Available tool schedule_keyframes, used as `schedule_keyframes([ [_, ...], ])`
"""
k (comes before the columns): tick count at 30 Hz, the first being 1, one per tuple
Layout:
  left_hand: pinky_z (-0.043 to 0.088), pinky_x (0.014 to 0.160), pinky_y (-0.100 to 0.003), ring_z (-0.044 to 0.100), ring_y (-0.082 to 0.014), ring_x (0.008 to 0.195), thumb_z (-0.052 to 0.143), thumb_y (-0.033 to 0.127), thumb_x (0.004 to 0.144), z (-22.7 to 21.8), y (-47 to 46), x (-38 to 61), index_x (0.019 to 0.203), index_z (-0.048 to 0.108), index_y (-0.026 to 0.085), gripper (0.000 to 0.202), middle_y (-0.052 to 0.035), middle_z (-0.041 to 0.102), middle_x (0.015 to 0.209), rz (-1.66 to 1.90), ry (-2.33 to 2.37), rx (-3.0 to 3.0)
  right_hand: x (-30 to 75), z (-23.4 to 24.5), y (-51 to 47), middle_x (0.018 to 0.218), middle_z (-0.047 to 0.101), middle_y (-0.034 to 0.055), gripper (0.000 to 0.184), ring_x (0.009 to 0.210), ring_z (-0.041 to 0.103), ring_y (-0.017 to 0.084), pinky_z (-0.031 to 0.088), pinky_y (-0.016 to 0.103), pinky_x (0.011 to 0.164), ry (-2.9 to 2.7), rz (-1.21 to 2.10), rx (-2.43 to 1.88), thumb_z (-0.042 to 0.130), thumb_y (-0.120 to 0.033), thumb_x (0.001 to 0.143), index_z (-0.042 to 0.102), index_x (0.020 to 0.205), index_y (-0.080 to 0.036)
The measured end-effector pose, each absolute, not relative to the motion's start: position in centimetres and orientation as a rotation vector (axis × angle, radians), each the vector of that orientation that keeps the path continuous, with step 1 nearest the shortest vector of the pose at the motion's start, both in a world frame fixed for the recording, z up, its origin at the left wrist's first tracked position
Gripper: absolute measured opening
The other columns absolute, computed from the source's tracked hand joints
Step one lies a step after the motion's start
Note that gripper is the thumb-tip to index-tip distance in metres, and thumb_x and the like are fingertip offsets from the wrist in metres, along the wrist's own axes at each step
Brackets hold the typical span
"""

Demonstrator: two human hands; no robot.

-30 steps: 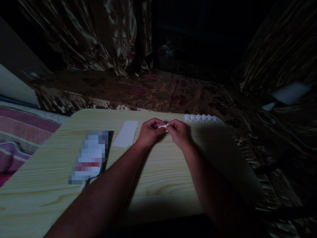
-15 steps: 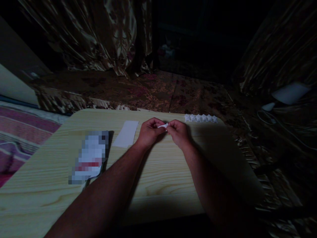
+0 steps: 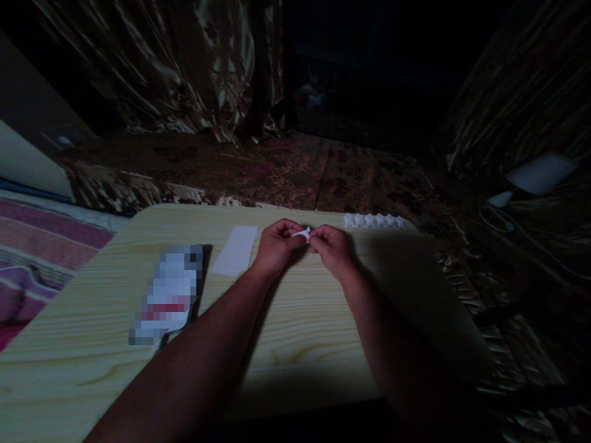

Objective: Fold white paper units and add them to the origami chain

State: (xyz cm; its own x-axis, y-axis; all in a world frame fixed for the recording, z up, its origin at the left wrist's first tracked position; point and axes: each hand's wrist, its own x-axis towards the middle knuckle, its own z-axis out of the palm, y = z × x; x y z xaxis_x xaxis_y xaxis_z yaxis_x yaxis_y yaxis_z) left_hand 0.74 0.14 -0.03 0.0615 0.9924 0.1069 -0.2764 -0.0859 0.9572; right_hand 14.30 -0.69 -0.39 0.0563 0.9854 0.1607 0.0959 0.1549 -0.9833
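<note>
Both of my hands meet over the far middle of a light wooden table (image 3: 286, 320). Between their fingertips is a small folded white paper piece (image 3: 302, 233). My left hand (image 3: 274, 247) pinches its left end and my right hand (image 3: 331, 247) pinches its right end, fingers curled. A row of several small white folded paper stars (image 3: 373, 220) lies at the table's far right edge, a little beyond my right hand. A white paper strip (image 3: 235, 249) lies flat just left of my left hand.
A blurred-out flat packet (image 3: 168, 292) rests on the table's left part. Patterned dark fabric (image 3: 277, 166) covers the floor and hangs behind. A striped mat (image 3: 41, 240) is at left, and a white device with a cable (image 3: 535, 175) at right.
The paper piece between my fingertips has shifted slightly left and up as the fingers worked it. My arms have barely moved.
</note>
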Motion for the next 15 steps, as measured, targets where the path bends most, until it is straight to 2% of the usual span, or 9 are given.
schedule_keyframes([
  [9, 0.041, 0.055, -0.023, 0.053, -0.0089, 0.053, 0.076, 0.020, 0.056, -0.38, 0.47, 0.61, 0.074, 0.062, 0.015, 0.023, 0.0006, 0.064, 0.064, 1.368, 0.871, 1.048, 14.31, -0.47, -0.68, 0.053, 0.056, -0.0041, 0.008, 0.050, 0.049, 0.010, 0.035, 0.021, 0.050, -1.319, 1.002, -1.183, 0.058, -0.024, 0.065, 0.059, 0.069, -0.017],
  [15, 0.041, 0.056, -0.023, 0.053, -0.0093, 0.052, 0.074, 0.018, 0.055, -0.28, 0.56, 0.54, 0.074, 0.062, 0.016, 0.023, 0.0020, 0.062, 0.060, 1.405, 0.875, 0.998, 14.21, 0.14, -1.04, 0.054, 0.056, -0.0041, 0.011, 0.048, 0.049, 0.009, 0.038, 0.022, 0.051, -1.267, 1.150, -1.134, 0.059, -0.024, 0.064, 0.060, 0.072, -0.017],
])
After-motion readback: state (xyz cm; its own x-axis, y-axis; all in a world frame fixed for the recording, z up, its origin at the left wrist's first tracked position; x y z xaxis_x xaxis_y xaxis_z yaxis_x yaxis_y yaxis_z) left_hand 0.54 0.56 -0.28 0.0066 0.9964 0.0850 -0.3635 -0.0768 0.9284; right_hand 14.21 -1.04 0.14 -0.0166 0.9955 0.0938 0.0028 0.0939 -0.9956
